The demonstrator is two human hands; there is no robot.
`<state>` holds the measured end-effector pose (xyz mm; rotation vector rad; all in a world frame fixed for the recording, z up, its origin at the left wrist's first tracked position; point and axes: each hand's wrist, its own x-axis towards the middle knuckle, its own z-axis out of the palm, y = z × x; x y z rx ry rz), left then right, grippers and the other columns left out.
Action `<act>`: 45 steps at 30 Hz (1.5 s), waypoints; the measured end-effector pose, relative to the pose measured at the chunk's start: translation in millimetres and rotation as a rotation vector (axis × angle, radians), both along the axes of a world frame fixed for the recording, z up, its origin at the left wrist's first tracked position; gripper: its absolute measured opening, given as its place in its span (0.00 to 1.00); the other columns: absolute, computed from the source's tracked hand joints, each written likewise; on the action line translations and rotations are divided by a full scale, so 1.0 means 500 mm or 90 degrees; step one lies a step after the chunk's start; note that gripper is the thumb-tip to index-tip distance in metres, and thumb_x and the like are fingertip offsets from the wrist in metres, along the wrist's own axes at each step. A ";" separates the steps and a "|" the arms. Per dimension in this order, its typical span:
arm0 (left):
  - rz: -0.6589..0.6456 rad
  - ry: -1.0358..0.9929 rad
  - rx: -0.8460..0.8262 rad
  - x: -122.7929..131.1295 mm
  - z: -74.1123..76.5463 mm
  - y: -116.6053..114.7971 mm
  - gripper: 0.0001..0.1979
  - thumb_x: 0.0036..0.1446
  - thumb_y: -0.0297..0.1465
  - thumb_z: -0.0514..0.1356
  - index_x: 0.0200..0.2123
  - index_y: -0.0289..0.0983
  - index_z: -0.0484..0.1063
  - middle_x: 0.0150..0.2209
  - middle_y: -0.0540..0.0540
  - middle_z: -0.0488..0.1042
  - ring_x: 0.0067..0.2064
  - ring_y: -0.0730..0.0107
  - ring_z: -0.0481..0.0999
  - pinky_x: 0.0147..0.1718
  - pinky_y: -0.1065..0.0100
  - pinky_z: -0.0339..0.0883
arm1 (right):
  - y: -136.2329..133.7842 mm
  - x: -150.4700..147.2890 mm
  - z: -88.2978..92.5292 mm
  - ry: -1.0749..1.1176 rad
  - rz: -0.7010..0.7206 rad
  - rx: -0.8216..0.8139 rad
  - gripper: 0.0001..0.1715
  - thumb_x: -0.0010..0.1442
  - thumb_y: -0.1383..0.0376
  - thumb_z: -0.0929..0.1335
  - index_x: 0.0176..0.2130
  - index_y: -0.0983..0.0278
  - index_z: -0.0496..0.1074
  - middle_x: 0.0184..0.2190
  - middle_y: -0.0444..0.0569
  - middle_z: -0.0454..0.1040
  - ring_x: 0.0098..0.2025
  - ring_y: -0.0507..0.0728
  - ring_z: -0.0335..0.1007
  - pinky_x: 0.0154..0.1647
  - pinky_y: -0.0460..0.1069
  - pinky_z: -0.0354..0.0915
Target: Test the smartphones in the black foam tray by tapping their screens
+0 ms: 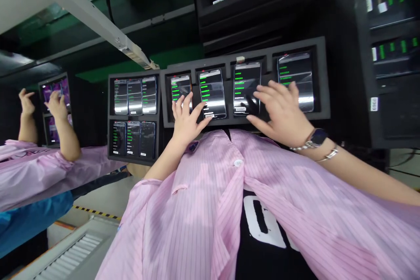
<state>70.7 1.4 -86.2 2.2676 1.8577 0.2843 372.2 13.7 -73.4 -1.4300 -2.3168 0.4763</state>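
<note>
Right, big picture: dark racking (387, 65) fills the far side under a pale overhead beam (98, 17), and off to the left a co-worker in a pink smock (33, 175) has two raised hands (57, 105) up by a rack of purple screens (54, 92). Dead centre, a black foam holder (318, 74) carries four smartphones (212, 94) upright in their slots, green text on every screen, with a smaller holder (110, 118) of six phones just beside it. The left hand (187, 123) is open, fingers spread at the foot of the second phone; the right hand (282, 113) is open too, splayed across the third and fourth. Nothing gripped, and whether fingertips meet glass I can't tell. Danger here: a careless brush could tip a phone from its slot, and that metal wristwatch (316, 138) could scrape a screen if the wrist dips.
</note>
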 end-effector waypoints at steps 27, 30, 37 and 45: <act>0.169 0.004 0.032 -0.144 -0.015 -0.039 0.31 0.67 0.53 0.55 0.63 0.39 0.70 0.68 0.33 0.65 0.71 0.46 0.60 0.72 0.42 0.47 | -0.047 0.130 -0.087 -0.104 -0.197 0.077 0.40 0.66 0.44 0.58 0.66 0.64 0.66 0.60 0.69 0.72 0.69 0.78 0.61 0.71 0.76 0.51; 0.174 0.009 -0.005 -0.156 -0.024 -0.043 0.31 0.67 0.53 0.56 0.65 0.41 0.69 0.69 0.33 0.64 0.71 0.46 0.61 0.72 0.40 0.46 | -0.045 0.148 -0.088 -0.088 -0.201 0.082 0.44 0.65 0.43 0.57 0.68 0.64 0.63 0.61 0.71 0.70 0.70 0.79 0.58 0.70 0.77 0.50; 0.161 0.021 -0.023 -0.120 0.016 -0.009 0.36 0.61 0.59 0.61 0.64 0.44 0.71 0.73 0.33 0.56 0.74 0.34 0.51 0.70 0.35 0.45 | 0.005 0.094 -0.035 -0.024 -0.117 0.129 0.43 0.65 0.44 0.63 0.71 0.57 0.57 0.68 0.67 0.61 0.73 0.77 0.54 0.71 0.74 0.53; -0.033 0.004 0.074 0.101 0.031 0.095 0.38 0.60 0.59 0.60 0.62 0.39 0.73 0.67 0.33 0.67 0.68 0.39 0.65 0.70 0.41 0.52 | 0.078 -0.060 -0.053 0.010 -0.042 0.236 0.37 0.66 0.46 0.63 0.67 0.58 0.64 0.66 0.70 0.64 0.68 0.81 0.59 0.65 0.77 0.58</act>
